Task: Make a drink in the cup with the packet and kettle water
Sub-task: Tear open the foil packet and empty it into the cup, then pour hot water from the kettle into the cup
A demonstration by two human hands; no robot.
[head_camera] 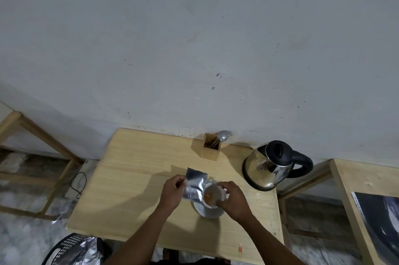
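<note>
A white cup [212,196] stands on a white saucer [207,213] on the wooden table [133,178], with orange-brown powder at its bottom. My left hand [172,192] grips a silver foil packet [195,184], held tilted with its lower end over the cup's left rim. My right hand [232,199] is closed around the right side of the cup. A steel kettle [269,167] with a black lid and handle sits at the table's back right, apart from both hands.
A wooden holder [212,149] with a spoon and fork stands at the table's back edge by the wall. A black basket [69,249] with foil waste sits on the floor, lower left. Wooden frames flank the table; a cable [78,184] lies left.
</note>
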